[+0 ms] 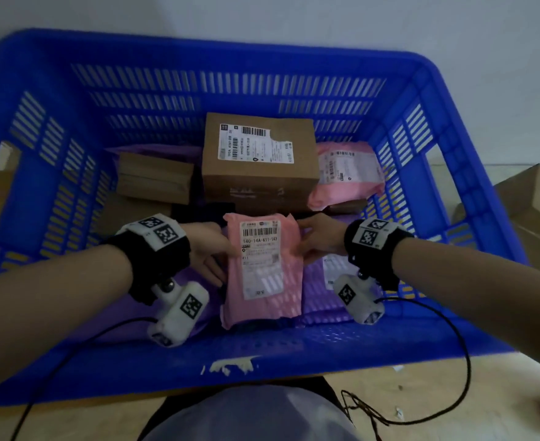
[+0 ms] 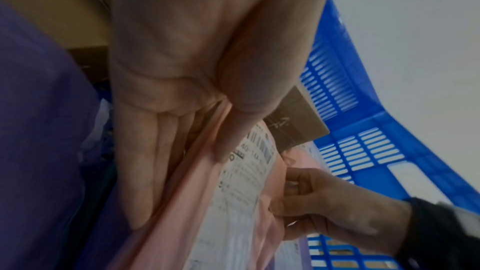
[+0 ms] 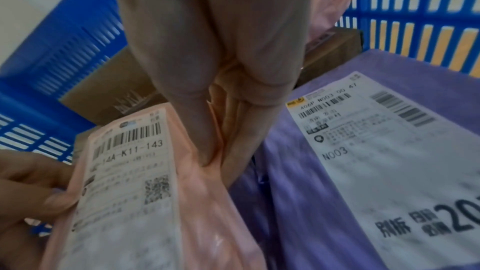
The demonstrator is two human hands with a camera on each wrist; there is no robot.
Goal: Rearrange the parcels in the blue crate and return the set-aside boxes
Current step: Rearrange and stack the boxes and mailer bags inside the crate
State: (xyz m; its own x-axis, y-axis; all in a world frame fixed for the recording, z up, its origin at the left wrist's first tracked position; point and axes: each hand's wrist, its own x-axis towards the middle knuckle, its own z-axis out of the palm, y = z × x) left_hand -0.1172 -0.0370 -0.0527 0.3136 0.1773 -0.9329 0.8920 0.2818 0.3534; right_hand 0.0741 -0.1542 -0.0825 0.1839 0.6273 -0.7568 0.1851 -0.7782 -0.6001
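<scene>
1. Right now, from the head view, the pink parcel [image 1: 262, 265] lies near the front wall of the blue crate [image 1: 262, 348], straight ahead of me and between my two hands, its long axis running from me toward the big cardboard box [image 1: 259, 157] behind it. My left hand [image 1: 211, 253] is on its left edge and my right hand [image 1: 319, 237] on its upper right edge, both equally near. It rests over purple parcels [image 1: 326, 300].
2. Next, the left wrist view: my left hand [image 2: 182, 69] has long straight fingers [image 2: 140, 171] under the pink parcel [image 2: 207, 202] and the thumb pressing on the label side, so it pinches the edge.
3. Last, the right wrist view: my right hand [image 3: 221, 48] pinches the pink plastic [image 3: 182, 202] at its right edge, thumb over curled fingers, puckering it. A purple parcel [image 3: 376, 171] lies just beside, label up. I judge both hands together will steer the parcel.
</scene>
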